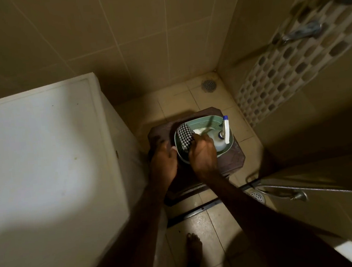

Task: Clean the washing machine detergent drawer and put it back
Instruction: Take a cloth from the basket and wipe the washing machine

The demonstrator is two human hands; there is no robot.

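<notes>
A pale green basin (209,121) stands on a dark brown stool (232,160). Inside it lie a black-and-white checked cloth (184,137), a white bottle (219,143) and a white spray bottle with a blue tip (226,129). Something white (198,131) lies in the middle of the basin; I cannot tell whether it is the detergent drawer. My right hand (202,152) is a fist inside the basin beside the cloth, and a thin blurred handle (209,128) sticks out of it. My left hand (162,160) rests on the stool against the basin's left rim, fingers spread.
The white washing machine top (45,155) fills the left side, close to the stool. Tiled walls meet in a corner behind, with a floor drain (209,85). A metal floor rail (201,209) runs in front of the stool; a shower hose (316,189) lies right. My bare foot (194,246) is below.
</notes>
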